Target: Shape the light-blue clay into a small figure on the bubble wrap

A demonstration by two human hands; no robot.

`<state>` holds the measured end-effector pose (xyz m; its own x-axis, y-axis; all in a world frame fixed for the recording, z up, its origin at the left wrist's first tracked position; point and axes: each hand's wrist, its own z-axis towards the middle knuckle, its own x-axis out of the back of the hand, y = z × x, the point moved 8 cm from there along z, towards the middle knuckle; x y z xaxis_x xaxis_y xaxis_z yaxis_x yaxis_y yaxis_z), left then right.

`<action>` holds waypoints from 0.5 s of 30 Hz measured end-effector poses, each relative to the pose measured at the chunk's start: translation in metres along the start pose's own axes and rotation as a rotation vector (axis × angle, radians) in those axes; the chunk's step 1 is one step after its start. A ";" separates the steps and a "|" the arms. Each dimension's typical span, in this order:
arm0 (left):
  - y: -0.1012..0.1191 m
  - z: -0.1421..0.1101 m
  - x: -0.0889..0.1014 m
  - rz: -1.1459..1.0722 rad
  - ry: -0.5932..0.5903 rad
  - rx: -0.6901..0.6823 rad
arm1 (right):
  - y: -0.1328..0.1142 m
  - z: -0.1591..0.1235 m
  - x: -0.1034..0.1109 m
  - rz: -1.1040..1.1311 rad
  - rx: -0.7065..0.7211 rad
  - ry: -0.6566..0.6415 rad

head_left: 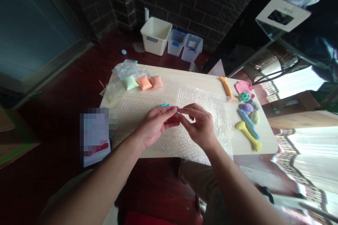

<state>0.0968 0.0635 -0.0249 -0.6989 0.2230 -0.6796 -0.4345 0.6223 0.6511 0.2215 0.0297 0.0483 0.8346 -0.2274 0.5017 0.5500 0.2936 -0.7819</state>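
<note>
My left hand (160, 122) and my right hand (198, 121) meet over the middle of the table, fingertips pinched together. Between them shows a small bit of blue-green clay (177, 112), mostly hidden by the fingers. Just beyond my left hand, a bright blue clay piece (165, 104) lies on the bubble wrap (169, 144); the hand partly covers it. Both hands are closed, thumbs pressed against fingers.
Light green (130, 82), orange (144, 83) and pink clay packets (157, 82) lie at the back left. Along the right stand shaped clay pieces, including an orange bone shape (226, 87), a yellow bone shape (248, 136) and a blue stick (248, 124). Bins (156, 44) stand behind the table.
</note>
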 end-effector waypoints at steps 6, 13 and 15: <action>0.007 0.000 0.008 0.035 0.046 -0.071 | 0.012 -0.001 -0.002 0.142 -0.151 0.009; 0.009 -0.003 0.013 0.162 0.091 -0.103 | 0.012 -0.003 -0.004 0.215 -0.207 -0.042; 0.009 -0.003 0.011 0.165 0.082 -0.103 | 0.016 -0.004 -0.003 0.232 -0.251 -0.025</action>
<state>0.0838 0.0694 -0.0253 -0.8074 0.2514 -0.5338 -0.3630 0.5015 0.7853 0.2277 0.0317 0.0324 0.9390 -0.1574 0.3059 0.3229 0.0964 -0.9415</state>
